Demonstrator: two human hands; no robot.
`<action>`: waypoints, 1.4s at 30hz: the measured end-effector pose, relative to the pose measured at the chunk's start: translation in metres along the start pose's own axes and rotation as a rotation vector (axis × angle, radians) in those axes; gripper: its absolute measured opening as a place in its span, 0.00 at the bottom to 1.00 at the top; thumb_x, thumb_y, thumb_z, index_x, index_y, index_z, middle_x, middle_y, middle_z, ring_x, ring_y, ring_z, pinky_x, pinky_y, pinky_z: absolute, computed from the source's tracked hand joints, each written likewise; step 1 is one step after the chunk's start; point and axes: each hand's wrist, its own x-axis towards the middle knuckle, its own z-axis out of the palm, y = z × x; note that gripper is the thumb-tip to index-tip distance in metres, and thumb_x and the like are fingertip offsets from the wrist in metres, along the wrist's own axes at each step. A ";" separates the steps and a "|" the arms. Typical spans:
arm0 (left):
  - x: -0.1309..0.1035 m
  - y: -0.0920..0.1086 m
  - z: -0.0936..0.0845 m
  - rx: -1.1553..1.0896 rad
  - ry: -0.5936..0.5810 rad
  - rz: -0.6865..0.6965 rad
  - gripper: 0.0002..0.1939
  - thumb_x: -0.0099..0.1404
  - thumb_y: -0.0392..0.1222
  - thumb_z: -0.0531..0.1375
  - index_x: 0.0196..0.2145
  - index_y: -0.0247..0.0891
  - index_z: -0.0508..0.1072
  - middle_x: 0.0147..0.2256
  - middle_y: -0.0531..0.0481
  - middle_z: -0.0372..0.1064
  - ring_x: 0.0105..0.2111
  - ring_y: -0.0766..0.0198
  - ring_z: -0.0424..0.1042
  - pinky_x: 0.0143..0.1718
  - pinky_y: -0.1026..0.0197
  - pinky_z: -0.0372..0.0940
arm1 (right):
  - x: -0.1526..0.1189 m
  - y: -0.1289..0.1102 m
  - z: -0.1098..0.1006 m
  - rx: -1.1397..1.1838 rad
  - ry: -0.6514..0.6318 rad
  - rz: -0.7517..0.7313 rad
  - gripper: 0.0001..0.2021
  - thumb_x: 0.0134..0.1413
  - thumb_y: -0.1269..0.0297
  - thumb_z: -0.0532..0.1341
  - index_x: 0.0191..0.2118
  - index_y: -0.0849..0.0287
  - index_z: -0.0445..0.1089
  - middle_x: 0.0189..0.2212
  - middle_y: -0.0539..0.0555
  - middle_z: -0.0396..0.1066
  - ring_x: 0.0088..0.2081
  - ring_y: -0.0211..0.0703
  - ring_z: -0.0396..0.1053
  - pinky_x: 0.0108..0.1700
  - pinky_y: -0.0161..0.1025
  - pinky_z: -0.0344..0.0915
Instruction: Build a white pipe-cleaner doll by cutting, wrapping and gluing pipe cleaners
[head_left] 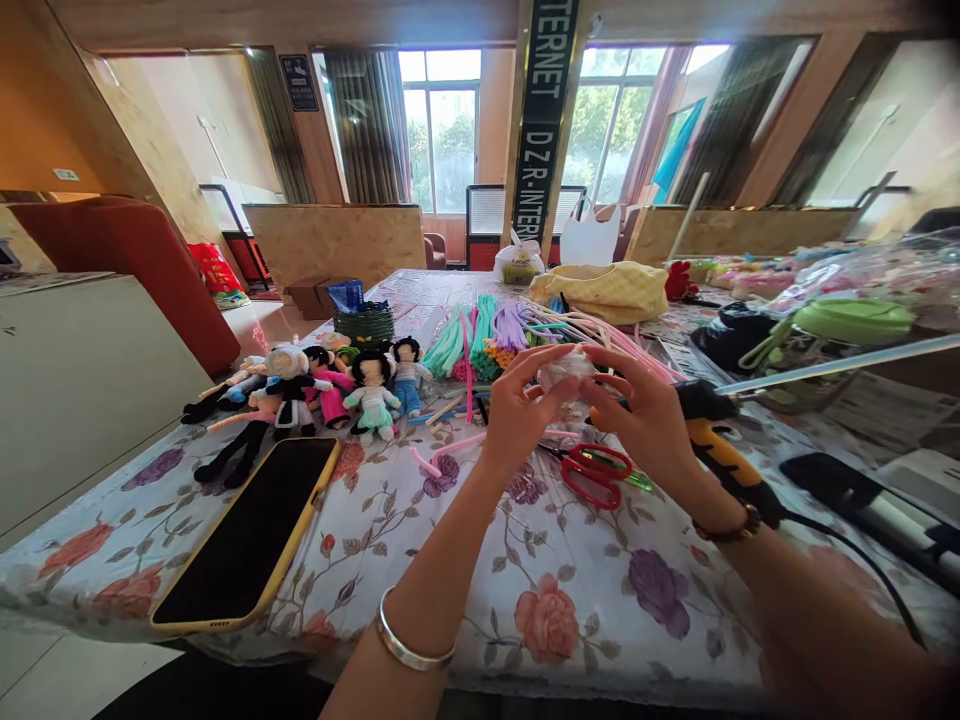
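A small whitish, fuzzy-looking ball (pixel 564 370) is held up over the table between both hands. My left hand (pixel 525 405) has its fingers curled round the ball's left side. On the ball's right side, my right hand (pixel 637 405) grips it with bent fingers. Red-handled scissors (pixel 594 476) lie on the flowered cloth below my right hand. Bundles of coloured pipe cleaners (pixel 487 335) lie behind the hands. Pink pipe cleaner pieces (pixel 457 450) rest on the cloth to the left of the scissors.
Several small dolls (pixel 371 390) lie at the left, behind a yellow-cased phone (pixel 251 535). A glue gun (pixel 720 450) with a long glue stick is beside my right forearm. A green-lidded container (pixel 851 320) and a yellow pouch (pixel 607 290) are farther back.
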 end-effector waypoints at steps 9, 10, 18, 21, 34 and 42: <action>0.000 -0.012 -0.001 0.116 -0.078 0.169 0.24 0.54 0.36 0.65 0.49 0.48 0.72 0.50 0.48 0.69 0.49 0.58 0.69 0.41 0.61 0.69 | 0.000 -0.008 -0.001 0.222 0.006 0.147 0.17 0.47 0.61 0.67 0.46 0.51 0.73 0.46 0.51 0.74 0.43 0.44 0.72 0.48 0.46 0.70; 0.000 -0.013 -0.001 0.138 -0.079 0.199 0.24 0.54 0.35 0.65 0.49 0.49 0.72 0.50 0.48 0.69 0.49 0.58 0.69 0.42 0.60 0.69 | 0.000 -0.010 -0.001 0.232 0.008 0.157 0.17 0.46 0.62 0.67 0.45 0.51 0.73 0.46 0.51 0.74 0.43 0.44 0.73 0.48 0.46 0.70; -0.001 -0.016 -0.001 0.288 -0.075 0.385 0.25 0.57 0.31 0.61 0.52 0.50 0.69 0.51 0.50 0.69 0.51 0.58 0.69 0.49 0.53 0.69 | 0.002 -0.010 -0.003 0.307 0.015 0.178 0.16 0.43 0.66 0.69 0.42 0.51 0.74 0.45 0.50 0.75 0.50 0.46 0.69 0.52 0.47 0.68; -0.002 -0.016 0.000 0.324 -0.069 0.448 0.27 0.58 0.29 0.60 0.53 0.50 0.68 0.51 0.50 0.69 0.51 0.59 0.69 0.50 0.54 0.69 | 0.004 -0.007 -0.004 0.340 -0.006 0.168 0.16 0.42 0.67 0.69 0.42 0.51 0.74 0.44 0.50 0.75 0.49 0.45 0.69 0.52 0.46 0.67; -0.005 -0.014 0.006 0.438 0.032 0.682 0.27 0.59 0.24 0.56 0.53 0.49 0.68 0.50 0.52 0.70 0.52 0.63 0.69 0.51 0.56 0.69 | -0.005 -0.014 0.012 0.458 -0.004 0.122 0.17 0.50 0.67 0.63 0.48 0.47 0.70 0.50 0.48 0.71 0.54 0.45 0.65 0.55 0.46 0.63; -0.007 -0.016 0.008 0.508 0.111 0.731 0.26 0.60 0.26 0.56 0.53 0.49 0.67 0.48 0.50 0.71 0.49 0.64 0.70 0.51 0.58 0.68 | -0.008 -0.018 0.021 0.551 0.029 0.156 0.18 0.49 0.69 0.61 0.47 0.45 0.71 0.51 0.46 0.70 0.56 0.45 0.62 0.56 0.46 0.62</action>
